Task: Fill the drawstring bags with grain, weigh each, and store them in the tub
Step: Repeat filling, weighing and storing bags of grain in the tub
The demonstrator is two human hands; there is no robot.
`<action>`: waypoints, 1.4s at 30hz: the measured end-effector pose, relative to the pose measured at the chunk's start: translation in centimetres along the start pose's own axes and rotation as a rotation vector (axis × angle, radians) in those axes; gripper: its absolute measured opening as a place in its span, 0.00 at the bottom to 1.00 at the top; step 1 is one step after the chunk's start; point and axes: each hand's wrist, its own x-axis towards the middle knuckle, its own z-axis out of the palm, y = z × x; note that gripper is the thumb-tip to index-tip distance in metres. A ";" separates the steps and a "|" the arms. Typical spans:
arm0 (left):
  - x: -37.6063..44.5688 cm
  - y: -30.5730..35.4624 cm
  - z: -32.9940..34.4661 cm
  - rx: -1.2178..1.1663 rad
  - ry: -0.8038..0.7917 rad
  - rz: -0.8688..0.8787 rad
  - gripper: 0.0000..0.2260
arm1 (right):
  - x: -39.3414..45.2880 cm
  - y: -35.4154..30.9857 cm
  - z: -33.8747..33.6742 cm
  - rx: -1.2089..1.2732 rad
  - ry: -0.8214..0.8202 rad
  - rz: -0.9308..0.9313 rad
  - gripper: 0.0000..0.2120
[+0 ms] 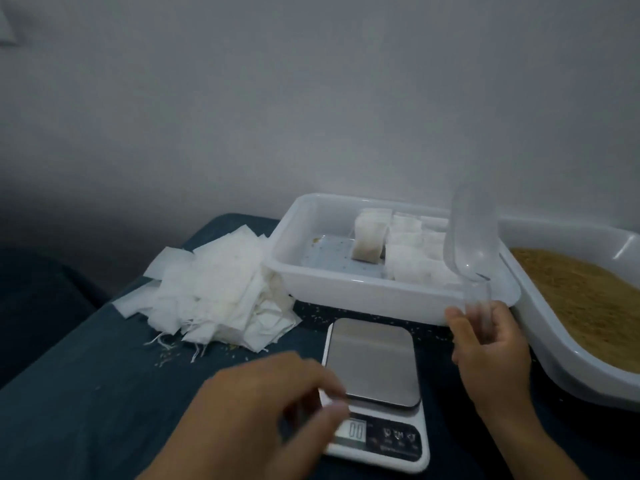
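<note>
Filled white drawstring bags (408, 258) stand packed at the right of the white plastic tub (298, 265); flat empty bags (221, 292) lie heaped to its left. Right hand (488, 344) grips a clear plastic scoop (471, 237) upright; left hand (263, 403) hovers loosely curled, holding nothing, by the bare steel-topped scale (374, 362). Likely next: take an empty bag, scoop brown grain (581, 306) from the white basin (554, 344).

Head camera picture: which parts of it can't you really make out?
- Left hand: motion-blurred; its fingers cover the scale's left corner and part of the display.
- Grain tub: cut off by the right edge.
- Filled bags at the right of the storage tub: partly hidden behind the clear scoop in the right hand.
- Scale button labels: too small to read.
</note>
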 end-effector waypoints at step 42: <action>9.6 -4.7 1.9 -0.608 0.540 -0.343 0.06 | -0.1 -0.6 0.1 0.100 -0.117 0.002 0.07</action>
